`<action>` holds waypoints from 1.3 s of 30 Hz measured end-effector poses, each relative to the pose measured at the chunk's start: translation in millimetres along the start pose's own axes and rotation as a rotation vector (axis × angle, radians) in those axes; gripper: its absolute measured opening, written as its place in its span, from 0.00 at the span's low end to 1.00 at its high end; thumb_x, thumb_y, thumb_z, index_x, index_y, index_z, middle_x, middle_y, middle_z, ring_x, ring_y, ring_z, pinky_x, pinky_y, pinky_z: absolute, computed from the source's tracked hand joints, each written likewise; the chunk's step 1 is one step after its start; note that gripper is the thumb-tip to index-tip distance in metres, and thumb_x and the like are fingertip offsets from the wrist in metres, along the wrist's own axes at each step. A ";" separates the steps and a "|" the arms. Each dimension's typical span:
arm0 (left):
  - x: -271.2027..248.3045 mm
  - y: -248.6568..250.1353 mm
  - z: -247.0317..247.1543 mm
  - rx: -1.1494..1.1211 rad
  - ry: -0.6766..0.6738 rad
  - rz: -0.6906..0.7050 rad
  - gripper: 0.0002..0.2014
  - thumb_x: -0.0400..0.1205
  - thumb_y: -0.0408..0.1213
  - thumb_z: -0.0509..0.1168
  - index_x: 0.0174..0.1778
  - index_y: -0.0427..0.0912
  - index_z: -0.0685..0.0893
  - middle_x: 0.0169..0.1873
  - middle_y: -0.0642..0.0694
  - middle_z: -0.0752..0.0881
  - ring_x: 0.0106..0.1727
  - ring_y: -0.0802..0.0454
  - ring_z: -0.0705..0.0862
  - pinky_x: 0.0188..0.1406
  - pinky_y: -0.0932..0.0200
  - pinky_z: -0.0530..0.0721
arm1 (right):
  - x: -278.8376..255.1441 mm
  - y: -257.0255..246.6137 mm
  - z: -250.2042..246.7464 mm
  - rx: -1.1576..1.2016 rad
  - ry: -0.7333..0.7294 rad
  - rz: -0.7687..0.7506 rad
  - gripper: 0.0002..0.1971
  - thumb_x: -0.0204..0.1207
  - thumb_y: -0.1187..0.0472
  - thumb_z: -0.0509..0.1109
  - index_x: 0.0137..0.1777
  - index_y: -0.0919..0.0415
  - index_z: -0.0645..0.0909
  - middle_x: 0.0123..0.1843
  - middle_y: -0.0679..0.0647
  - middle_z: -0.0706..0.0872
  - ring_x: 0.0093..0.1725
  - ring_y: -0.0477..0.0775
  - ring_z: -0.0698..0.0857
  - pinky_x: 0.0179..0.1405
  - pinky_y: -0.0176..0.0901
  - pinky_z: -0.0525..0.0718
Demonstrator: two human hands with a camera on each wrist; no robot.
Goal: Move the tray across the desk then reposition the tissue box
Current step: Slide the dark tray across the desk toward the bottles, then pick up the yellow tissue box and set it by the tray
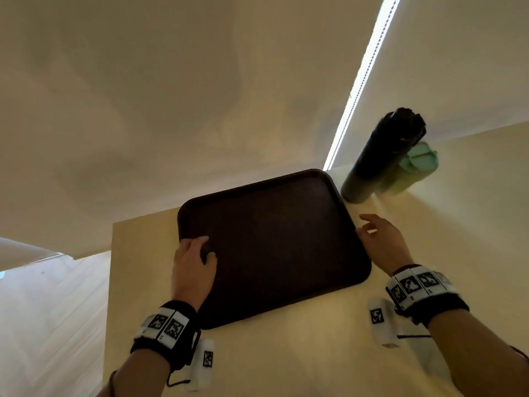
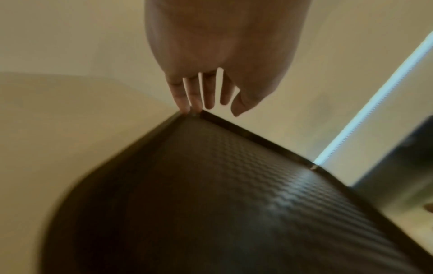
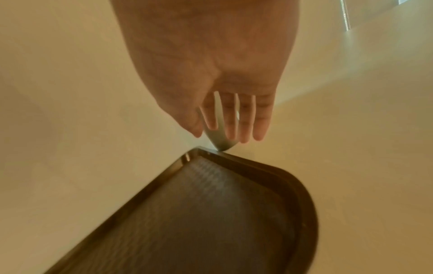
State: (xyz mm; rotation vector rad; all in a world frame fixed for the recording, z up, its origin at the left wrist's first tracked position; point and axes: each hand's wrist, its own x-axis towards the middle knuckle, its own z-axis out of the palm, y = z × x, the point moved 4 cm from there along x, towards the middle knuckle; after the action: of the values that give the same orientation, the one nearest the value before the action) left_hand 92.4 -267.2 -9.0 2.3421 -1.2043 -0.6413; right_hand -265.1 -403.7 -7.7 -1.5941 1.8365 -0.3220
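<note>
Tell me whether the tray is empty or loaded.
Empty. The head view shows the tray's dark textured surface bare from rim to rim; only the left hand overlaps its left edge.

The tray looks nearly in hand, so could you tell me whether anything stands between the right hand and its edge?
Nothing visible does. The right hand hangs open just off the right edge of the tray, with only bare desk between. Two bottles stand beyond the tray's far right corner, out of that gap. The left hand already rests on the left rim.

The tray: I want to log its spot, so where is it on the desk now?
In the head view the tray lies flat at the desk's far left corner, between both hands, with two bottles beyond its right corner.
</note>
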 end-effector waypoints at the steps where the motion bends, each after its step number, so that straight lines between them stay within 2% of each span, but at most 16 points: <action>1: -10.8 15.6 7.0 -0.047 -0.049 0.040 0.19 0.81 0.38 0.64 0.69 0.44 0.78 0.65 0.45 0.76 0.62 0.46 0.81 0.59 0.55 0.80 | -14.5 2.8 -4.4 0.030 -0.001 0.001 0.20 0.79 0.57 0.66 0.71 0.56 0.79 0.60 0.62 0.88 0.56 0.62 0.87 0.56 0.48 0.80; 4: -55.3 64.6 35.9 -0.129 -0.222 0.168 0.16 0.81 0.38 0.64 0.65 0.45 0.80 0.59 0.50 0.77 0.52 0.57 0.81 0.54 0.63 0.77 | -61.5 13.6 -18.5 0.113 0.011 0.000 0.18 0.79 0.59 0.67 0.69 0.57 0.80 0.56 0.59 0.90 0.49 0.56 0.85 0.51 0.43 0.76; 6: -92.0 96.0 59.0 -0.169 -0.339 0.229 0.16 0.81 0.38 0.64 0.64 0.45 0.81 0.56 0.51 0.78 0.49 0.61 0.80 0.54 0.64 0.77 | -93.0 29.0 -33.0 0.151 0.047 0.005 0.17 0.79 0.58 0.67 0.68 0.56 0.81 0.55 0.57 0.89 0.49 0.54 0.83 0.51 0.43 0.76; 8: -129.0 123.2 82.0 -0.202 -0.446 0.284 0.15 0.80 0.38 0.64 0.64 0.46 0.81 0.54 0.50 0.79 0.50 0.60 0.81 0.54 0.64 0.79 | -121.3 50.0 -53.5 0.169 0.104 0.029 0.16 0.80 0.58 0.67 0.67 0.55 0.81 0.54 0.55 0.88 0.52 0.53 0.83 0.52 0.44 0.77; 11: -183.0 157.4 119.1 -0.229 -0.604 0.341 0.14 0.81 0.37 0.64 0.63 0.46 0.82 0.53 0.47 0.82 0.52 0.53 0.83 0.51 0.65 0.80 | -160.3 100.2 -92.2 0.191 0.212 0.101 0.15 0.81 0.59 0.65 0.67 0.56 0.82 0.53 0.54 0.86 0.53 0.53 0.82 0.52 0.44 0.76; 13: -213.0 174.2 146.9 -0.251 -0.705 0.326 0.15 0.81 0.37 0.64 0.64 0.45 0.83 0.54 0.45 0.83 0.53 0.49 0.84 0.54 0.57 0.84 | -182.2 142.9 -116.8 0.213 0.296 0.186 0.15 0.81 0.60 0.65 0.66 0.57 0.82 0.51 0.54 0.85 0.52 0.53 0.81 0.52 0.43 0.74; 15: -238.6 186.4 174.4 -0.240 -0.793 0.280 0.18 0.81 0.42 0.63 0.68 0.47 0.81 0.57 0.44 0.82 0.55 0.48 0.83 0.59 0.47 0.85 | -197.1 188.6 -131.4 0.242 0.349 0.292 0.15 0.81 0.59 0.64 0.66 0.57 0.82 0.52 0.55 0.85 0.51 0.53 0.80 0.51 0.44 0.74; 17: -259.3 193.8 196.0 -0.215 -0.840 0.232 0.24 0.81 0.50 0.62 0.73 0.51 0.75 0.63 0.44 0.80 0.61 0.46 0.82 0.63 0.41 0.84 | -203.0 227.4 -130.7 0.279 0.310 0.380 0.16 0.81 0.56 0.64 0.67 0.56 0.81 0.57 0.57 0.86 0.53 0.54 0.80 0.54 0.48 0.77; 19: -273.6 200.0 211.6 -0.214 -0.863 0.202 0.29 0.80 0.56 0.59 0.77 0.52 0.70 0.67 0.44 0.77 0.65 0.44 0.80 0.64 0.38 0.83 | -202.7 251.8 -120.9 0.352 0.234 0.416 0.17 0.82 0.54 0.64 0.68 0.55 0.80 0.60 0.57 0.85 0.58 0.58 0.82 0.60 0.58 0.82; 21: -281.5 204.6 223.1 -0.240 -0.861 0.160 0.33 0.77 0.63 0.57 0.79 0.55 0.67 0.72 0.44 0.75 0.68 0.42 0.80 0.66 0.36 0.82 | -201.0 261.8 -110.4 0.458 0.193 0.417 0.17 0.82 0.54 0.64 0.68 0.56 0.80 0.60 0.57 0.83 0.62 0.63 0.83 0.58 0.64 0.85; 23: -284.7 209.8 230.5 -0.276 -0.831 0.109 0.37 0.74 0.67 0.55 0.79 0.56 0.66 0.74 0.43 0.74 0.70 0.40 0.78 0.67 0.35 0.80 | -198.5 264.1 -101.9 0.578 0.168 0.414 0.17 0.83 0.55 0.62 0.69 0.57 0.79 0.64 0.60 0.82 0.61 0.62 0.82 0.44 0.54 0.86; 25: -287.7 218.3 233.6 -0.302 -0.816 0.093 0.33 0.78 0.63 0.54 0.77 0.52 0.69 0.70 0.44 0.76 0.70 0.40 0.78 0.67 0.35 0.80 | -198.5 263.5 -97.0 0.678 0.145 0.441 0.18 0.84 0.54 0.60 0.70 0.58 0.77 0.66 0.61 0.81 0.60 0.60 0.81 0.36 0.45 0.81; 28: -291.7 227.0 236.0 -0.320 -0.799 0.076 0.25 0.81 0.57 0.53 0.70 0.51 0.75 0.62 0.44 0.81 0.64 0.39 0.80 0.64 0.34 0.81 | -200.8 263.2 -92.2 0.784 0.140 0.479 0.19 0.84 0.53 0.59 0.71 0.59 0.77 0.68 0.62 0.81 0.62 0.61 0.81 0.36 0.45 0.81; 31: -293.6 222.4 236.8 -0.336 -0.773 0.000 0.30 0.76 0.61 0.51 0.69 0.51 0.75 0.65 0.42 0.81 0.64 0.39 0.80 0.65 0.35 0.80 | -205.2 257.5 -87.4 0.841 0.148 0.502 0.18 0.84 0.53 0.60 0.70 0.57 0.77 0.68 0.61 0.81 0.64 0.63 0.81 0.39 0.48 0.83; 34: -288.6 213.2 228.0 -0.339 -0.738 -0.042 0.32 0.74 0.62 0.50 0.70 0.50 0.75 0.66 0.41 0.80 0.65 0.38 0.79 0.66 0.35 0.80 | -209.1 239.8 -81.2 0.876 0.144 0.499 0.16 0.84 0.55 0.59 0.69 0.58 0.78 0.65 0.58 0.81 0.60 0.59 0.80 0.37 0.47 0.82; 39: -264.1 183.9 179.9 -0.391 -0.612 -0.095 0.27 0.79 0.59 0.51 0.69 0.49 0.76 0.66 0.42 0.79 0.65 0.41 0.78 0.66 0.35 0.80 | -203.2 179.5 -58.3 0.903 0.068 0.443 0.16 0.84 0.56 0.59 0.67 0.59 0.79 0.61 0.57 0.82 0.57 0.57 0.80 0.37 0.47 0.82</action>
State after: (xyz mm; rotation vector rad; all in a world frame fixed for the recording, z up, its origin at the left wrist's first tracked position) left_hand -264.2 -174.3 4.1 1.9307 -1.0660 -1.5518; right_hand -436.6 -185.9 -3.9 -0.5558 1.6581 -0.8511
